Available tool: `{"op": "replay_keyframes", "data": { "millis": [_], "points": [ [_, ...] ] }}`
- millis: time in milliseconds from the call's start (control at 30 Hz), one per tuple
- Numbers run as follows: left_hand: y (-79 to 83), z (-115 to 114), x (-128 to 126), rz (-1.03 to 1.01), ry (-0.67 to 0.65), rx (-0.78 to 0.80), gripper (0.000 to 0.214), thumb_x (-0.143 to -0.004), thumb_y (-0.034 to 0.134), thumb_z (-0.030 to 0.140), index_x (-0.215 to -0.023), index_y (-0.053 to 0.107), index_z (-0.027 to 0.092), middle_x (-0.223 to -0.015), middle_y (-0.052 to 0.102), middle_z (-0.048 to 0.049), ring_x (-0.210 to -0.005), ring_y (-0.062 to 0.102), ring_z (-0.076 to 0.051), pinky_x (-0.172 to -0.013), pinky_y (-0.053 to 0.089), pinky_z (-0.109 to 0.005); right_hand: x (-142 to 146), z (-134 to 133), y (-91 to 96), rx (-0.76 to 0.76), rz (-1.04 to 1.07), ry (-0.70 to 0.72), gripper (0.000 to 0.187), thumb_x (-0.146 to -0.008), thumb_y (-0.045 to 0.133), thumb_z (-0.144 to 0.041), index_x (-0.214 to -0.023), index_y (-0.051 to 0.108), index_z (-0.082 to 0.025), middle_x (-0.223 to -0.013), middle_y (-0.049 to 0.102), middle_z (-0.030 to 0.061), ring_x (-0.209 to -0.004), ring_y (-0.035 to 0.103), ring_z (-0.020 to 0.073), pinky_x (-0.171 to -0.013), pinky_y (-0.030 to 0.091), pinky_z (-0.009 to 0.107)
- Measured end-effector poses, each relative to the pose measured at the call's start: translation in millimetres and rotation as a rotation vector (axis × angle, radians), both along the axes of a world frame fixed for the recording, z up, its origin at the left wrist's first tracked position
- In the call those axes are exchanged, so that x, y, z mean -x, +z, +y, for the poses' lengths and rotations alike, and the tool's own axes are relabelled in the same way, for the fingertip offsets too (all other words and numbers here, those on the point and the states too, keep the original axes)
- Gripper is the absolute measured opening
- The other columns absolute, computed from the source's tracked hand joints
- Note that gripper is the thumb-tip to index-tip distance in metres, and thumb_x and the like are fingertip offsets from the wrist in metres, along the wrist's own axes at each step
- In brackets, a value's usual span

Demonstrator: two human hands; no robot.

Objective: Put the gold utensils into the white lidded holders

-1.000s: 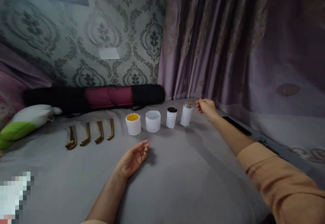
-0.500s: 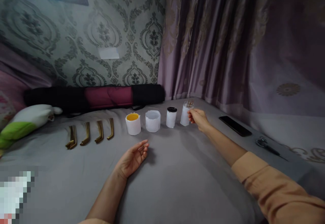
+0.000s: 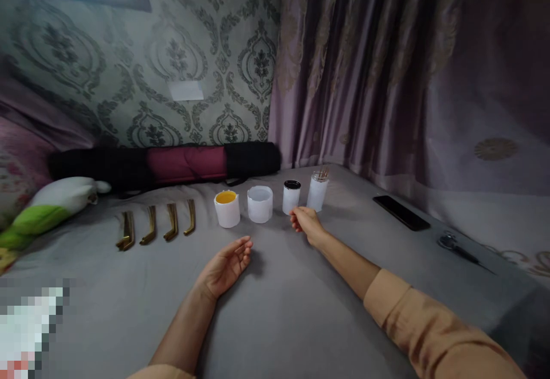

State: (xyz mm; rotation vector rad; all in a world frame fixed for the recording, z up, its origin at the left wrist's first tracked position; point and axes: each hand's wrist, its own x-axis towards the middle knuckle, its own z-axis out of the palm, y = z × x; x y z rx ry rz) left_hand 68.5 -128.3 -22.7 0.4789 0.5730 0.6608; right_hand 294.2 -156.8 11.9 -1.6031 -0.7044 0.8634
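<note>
My left hand (image 3: 227, 265) rests palm-up on the grey sheet, fingers loosely bent and apart, with nothing in it. My right hand (image 3: 306, 224) is closed in front of a white-wrapped container with a black top (image 3: 291, 198); what its fingertips hold, if anything, is hidden. Just behind that hand stands a taller white-wrapped jar (image 3: 317, 194) with thin sticks poking out of its top. To the left are a wide white-wrapped cup (image 3: 260, 210) with a pale interior and a white-wrapped cup with yellow inside (image 3: 227, 213).
Several bent brass-coloured bundles (image 3: 171, 222) lie in a row at the left, near a green-and-white plush toy (image 3: 60, 198). A long black-and-maroon bag (image 3: 187, 164) lies along the wall. At the right are a black phone (image 3: 401, 213) and a dark pointed tool (image 3: 459, 248).
My right hand has moved left and slightly down, from beside the tall jar to the front of the black-topped container. My left hand has stayed in place.
</note>
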Motion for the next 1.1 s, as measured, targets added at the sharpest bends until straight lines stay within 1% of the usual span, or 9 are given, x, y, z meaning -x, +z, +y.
{"op": "replay_keyframes", "data": {
  "millis": [167,333,500,767,867,1000,1100],
  "points": [
    [0.3,-1,0,0.004,0.007,-0.016,0.015,-0.080,0.048,0.009,-0.089,0.059,0.007,-0.080,0.061,-0.0079,-0.066,0.058,-0.009,-0.059,0.049,-0.018,23,5,-9.2,0.034,0.015,0.047,0.016,-0.076,0.042,-0.025,-0.068,0.052,-0.015,-0.051,0.048,-0.0041,-0.035,0.042,0.0036,-0.031,0.028,0.014],
    [-1.7,0,0,0.003,0.006,-0.058,0.014,-0.079,0.050,0.010,-0.089,0.060,0.008,-0.081,0.061,-0.0078,-0.066,0.058,-0.009,-0.058,0.048,-0.018,34,8,-22.3,0.021,-0.019,0.071,0.021,-0.078,0.041,-0.030,-0.067,0.052,-0.016,-0.050,0.047,-0.0049,-0.035,0.042,0.0036,-0.031,0.028,0.014],
    [-1.5,0,0,0.009,0.011,-0.093,0.013,-0.077,0.052,0.008,-0.088,0.060,0.009,-0.082,0.061,-0.0074,-0.067,0.058,-0.009,-0.059,0.048,-0.018,34,8,-32.0,0.003,-0.056,0.062,0.022,-0.078,0.041,-0.032,-0.067,0.052,-0.016,-0.050,0.047,-0.0050,-0.035,0.042,0.0042,-0.029,0.027,0.014],
    [0.9,-3,-1,0.034,0.027,-0.108,0.014,-0.076,0.053,0.007,-0.088,0.060,0.009,-0.082,0.061,-0.0079,-0.067,0.058,-0.009,-0.059,0.048,-0.017,31,7,-38.0,-0.011,-0.113,0.048,0.024,-0.078,0.039,-0.034,-0.070,0.054,-0.016,-0.052,0.049,-0.0034,-0.036,0.043,0.0045,-0.029,0.029,0.013],
    [2.6,-3,-1,0.053,0.059,-0.109,0.013,-0.077,0.052,0.007,-0.088,0.059,0.008,-0.081,0.061,-0.0079,-0.066,0.058,-0.009,-0.058,0.049,-0.017,30,6,-40.3,-0.013,-0.166,0.054,0.026,-0.078,0.038,-0.036,-0.071,0.055,-0.016,-0.052,0.049,-0.0030,-0.037,0.044,0.0052,-0.029,0.029,0.013],
    [4.5,1,1,0.120,0.117,-0.133,0.012,-0.077,0.051,0.007,-0.087,0.058,0.008,-0.079,0.061,-0.0079,-0.063,0.059,-0.008,-0.057,0.049,-0.017,30,6,-43.3,-0.029,-0.214,0.057,0.029,-0.077,0.037,-0.037,-0.071,0.056,-0.016,-0.053,0.050,-0.0024,-0.037,0.044,0.0061,-0.029,0.030,0.015],
    [6.5,7,5,0.203,0.133,-0.168,0.012,-0.076,0.053,0.006,-0.086,0.058,0.009,-0.078,0.062,-0.0074,-0.060,0.059,-0.008,-0.054,0.050,-0.016,29,7,-45.7,-0.038,-0.225,0.065,0.030,-0.077,0.037,-0.038,-0.071,0.056,-0.016,-0.052,0.050,-0.0022,-0.036,0.044,0.0066,-0.030,0.030,0.016]
  ]
}}
